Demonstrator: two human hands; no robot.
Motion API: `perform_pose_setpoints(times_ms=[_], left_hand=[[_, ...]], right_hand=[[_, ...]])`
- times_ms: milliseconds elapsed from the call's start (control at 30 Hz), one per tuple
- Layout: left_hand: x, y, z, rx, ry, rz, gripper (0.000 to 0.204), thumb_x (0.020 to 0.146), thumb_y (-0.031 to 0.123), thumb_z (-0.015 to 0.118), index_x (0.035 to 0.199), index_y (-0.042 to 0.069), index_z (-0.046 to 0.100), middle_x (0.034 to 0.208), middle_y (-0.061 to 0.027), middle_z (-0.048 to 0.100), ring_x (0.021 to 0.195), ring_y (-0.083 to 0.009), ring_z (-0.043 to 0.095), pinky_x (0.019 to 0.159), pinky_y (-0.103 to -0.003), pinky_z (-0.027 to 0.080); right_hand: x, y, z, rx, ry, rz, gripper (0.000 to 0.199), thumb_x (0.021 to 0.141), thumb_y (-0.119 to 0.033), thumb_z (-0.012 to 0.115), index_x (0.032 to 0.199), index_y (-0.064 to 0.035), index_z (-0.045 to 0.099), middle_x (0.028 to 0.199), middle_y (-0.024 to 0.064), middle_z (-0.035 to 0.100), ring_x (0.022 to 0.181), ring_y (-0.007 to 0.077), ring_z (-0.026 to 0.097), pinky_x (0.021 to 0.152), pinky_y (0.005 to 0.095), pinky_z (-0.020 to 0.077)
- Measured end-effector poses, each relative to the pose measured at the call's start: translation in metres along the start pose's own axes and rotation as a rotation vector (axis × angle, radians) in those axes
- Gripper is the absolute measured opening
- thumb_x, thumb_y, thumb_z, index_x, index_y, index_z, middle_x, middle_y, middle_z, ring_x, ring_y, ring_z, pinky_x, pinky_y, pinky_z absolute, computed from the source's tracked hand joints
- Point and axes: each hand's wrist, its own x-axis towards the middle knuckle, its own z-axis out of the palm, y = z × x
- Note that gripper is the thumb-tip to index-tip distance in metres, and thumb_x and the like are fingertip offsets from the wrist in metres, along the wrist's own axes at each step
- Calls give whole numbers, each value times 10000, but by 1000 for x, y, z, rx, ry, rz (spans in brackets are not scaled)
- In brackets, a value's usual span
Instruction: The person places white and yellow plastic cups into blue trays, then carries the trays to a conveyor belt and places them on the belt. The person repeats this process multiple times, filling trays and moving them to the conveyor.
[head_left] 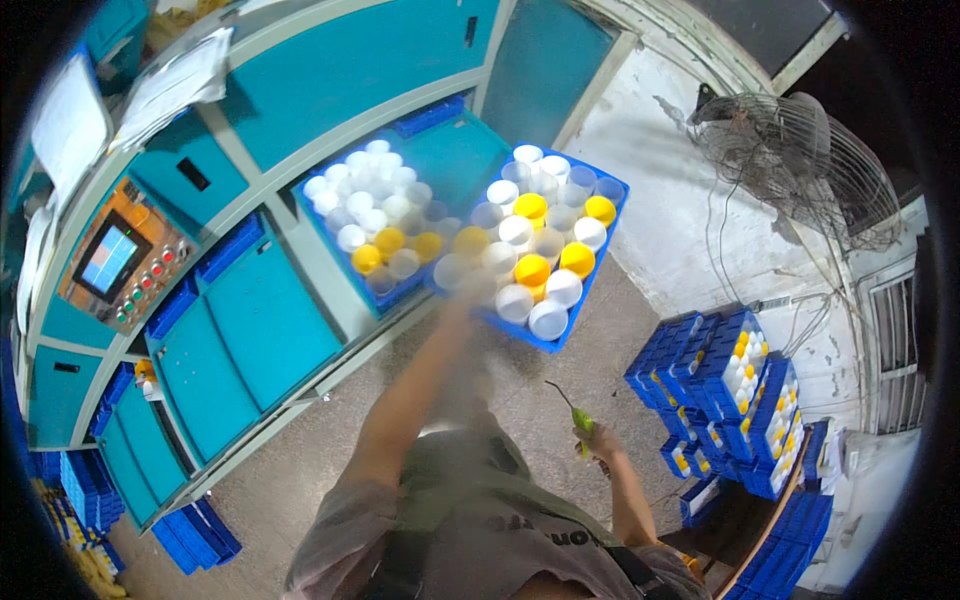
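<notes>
My left hand [458, 290] is stretched out and blurred at the near-left corner of a blue tray [590, 275] filled with white and yellow round-topped bobbins [531, 269]. Whether it grips the tray or a bobbin cannot be made out. A second blue tray [312, 215] with the same kind of bobbins stands just to its left on the teal machine. My right hand [594, 442] is held close to my body, closed around a small green-handled tool [578, 418] with a thin dark tip pointing up.
A teal machine [270, 320] with a control panel and small screen [110, 260] fills the left. Stacks of blue trays [735, 400] stand at the right, more lie at the lower left [190, 535]. A wire-caged fan [800, 165] hangs by the white wall.
</notes>
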Motion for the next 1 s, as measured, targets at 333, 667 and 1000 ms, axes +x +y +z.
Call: perform_pose_setpoints(times_ms=[333,667,1000], left_hand=[[110,-47,169,-889,744,-722,551,858,178,656,1351,57,441,1303,-138,473,1160,-290,482,973,-421,433],[220,-45,120,-637,309,-832,531,896,288,673,1317,53,449,1335,-113,460,1205,-249,471,972,-391,454],[135,-49,42,126,-368,-1395,284,969,304,555,1030,28,587,864,-55,565,772,-217,560,773,-373,488]], right_hand=[[19,173,-31,-135,298,61,366,936,-385,585,1064,-43,616,850,107,690,675,167,655,530,336,494],[-20,153,49,596,542,234,516,871,-446,671,1077,22,603,852,225,650,792,310,642,676,426,489],[-52,40,126,80,705,520,660,736,-284,780,1202,32,437,827,215,651,737,410,652,621,453,514]])
